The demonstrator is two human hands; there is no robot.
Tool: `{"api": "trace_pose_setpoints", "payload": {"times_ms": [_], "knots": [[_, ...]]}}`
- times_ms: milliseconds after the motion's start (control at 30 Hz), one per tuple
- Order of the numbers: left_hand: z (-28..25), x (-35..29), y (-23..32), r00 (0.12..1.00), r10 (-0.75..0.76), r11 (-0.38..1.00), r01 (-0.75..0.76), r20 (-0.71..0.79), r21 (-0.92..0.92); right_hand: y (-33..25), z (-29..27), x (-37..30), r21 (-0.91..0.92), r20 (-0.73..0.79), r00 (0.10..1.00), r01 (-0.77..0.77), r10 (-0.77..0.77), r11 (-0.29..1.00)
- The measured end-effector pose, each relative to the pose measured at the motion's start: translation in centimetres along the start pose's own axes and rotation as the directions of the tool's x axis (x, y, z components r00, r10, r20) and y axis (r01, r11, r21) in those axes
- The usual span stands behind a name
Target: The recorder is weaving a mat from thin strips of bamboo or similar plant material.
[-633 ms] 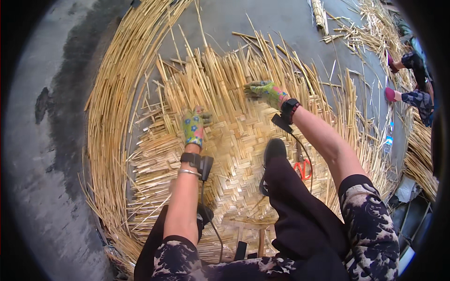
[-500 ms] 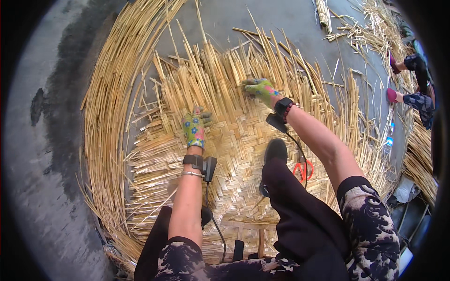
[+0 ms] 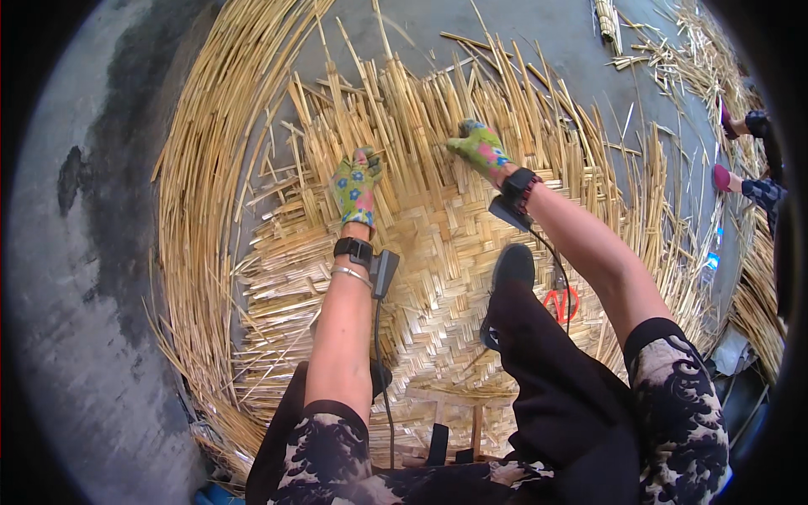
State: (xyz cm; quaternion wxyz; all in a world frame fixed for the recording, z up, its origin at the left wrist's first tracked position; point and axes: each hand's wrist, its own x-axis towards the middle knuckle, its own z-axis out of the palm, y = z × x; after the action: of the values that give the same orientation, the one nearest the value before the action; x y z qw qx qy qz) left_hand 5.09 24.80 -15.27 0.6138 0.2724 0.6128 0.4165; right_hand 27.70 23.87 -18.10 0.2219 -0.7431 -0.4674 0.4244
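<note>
A woven mat of flat, straw-coloured reed strips spreads under me, with loose strip ends fanning out at its far edge. My left hand, in a green flowered glove, is closed at the base of these ends, its fingers curled on a reed strip. To its right, my right hand wears a matching glove. Its fingers are bent and closed over the strips; what they hold, if anything, is hidden. Orange-handled scissors lie on the mat beside my dark shoe.
A long curved band of loose reeds runs along the left side on the grey floor. A reed bundle and scattered straw are at the far right. A bottle lies right of the mat; another person's foot shows there.
Both hands have moved away from me over the strips, the left more clearly, and the right slightly to the right. The right fingers have curled in. The whole view has shifted a little.
</note>
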Motion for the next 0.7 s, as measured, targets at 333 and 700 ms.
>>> {"api": "trace_pose_setpoints", "payload": {"times_ms": [333,700], "knots": [[0.0,0.2,-0.8,0.944,0.296,0.552,-0.046,-0.144,0.832,0.8,0.0,-3.0,0.716,0.203,0.979,-0.161,0.019,0.679],[2.3,-1.2,-2.0,0.952,0.067,0.798,0.129,-0.300,0.588,-1.5,-1.1,-3.1,-0.154,0.029,0.999,-0.010,0.015,0.988]]}}
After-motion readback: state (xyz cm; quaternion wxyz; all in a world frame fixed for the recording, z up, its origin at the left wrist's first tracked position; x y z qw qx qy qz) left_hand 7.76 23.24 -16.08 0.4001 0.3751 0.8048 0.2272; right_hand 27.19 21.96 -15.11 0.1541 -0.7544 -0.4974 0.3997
